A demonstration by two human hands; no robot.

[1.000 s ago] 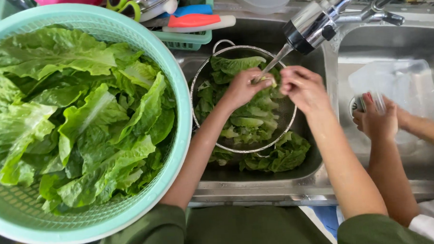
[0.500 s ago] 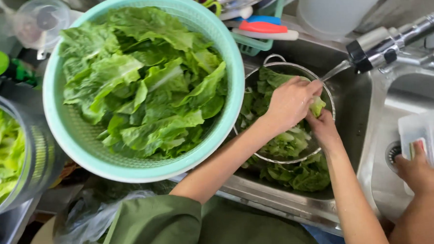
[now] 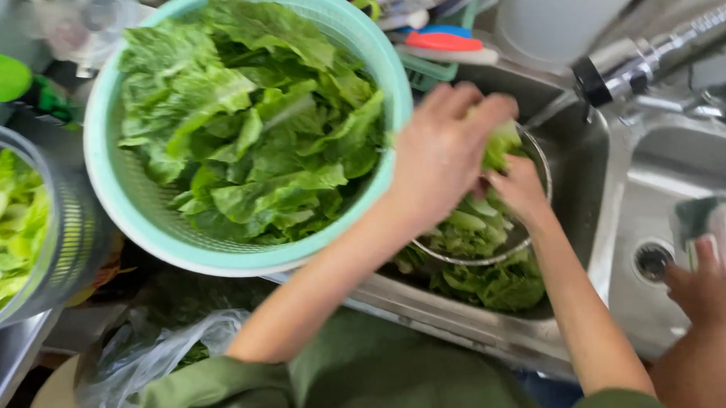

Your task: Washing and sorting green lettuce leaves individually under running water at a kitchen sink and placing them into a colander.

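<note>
While both hands meet over the metal strainer (image 3: 533, 237) in the left basin of the sink (image 3: 588, 188), right of the frame's centre, the left hand (image 3: 440, 155) lies uppermost, its grip curled and pressed around a pale green lettuce leaf (image 3: 502, 143); the right hand (image 3: 522, 189) sits just below and to the right of it, touching the same leaf from beneath, though how its fingers close I cannot tell, since the left hand covers most of them; the leaf pokes out past the left fingertips toward the upper right, so its long axis seems to run from the strainer up toward the tap (image 3: 628, 68), whose spout ends just beside it at the upper right; more lettuce fills the strainer under the hands, and darker leaves (image 3: 495, 286) lie in the basin below its rim. Left of the left forearm, filling the upper left of the frame, stands a mint-green colander (image 3: 130, 212) heaped with leaves; it lies just beside the left hand and well apart from the right, so the left is the nearer hand to it. At the far left edge a clear tub (image 3: 74, 238) holds more lettuce; a crumpled plastic bag (image 3: 155, 360) lies at the lower left. At the right edge another person's hand (image 3: 708, 292) holds a clear container (image 3: 705, 216) over the right basin, apart from the wearer's hands.
</note>
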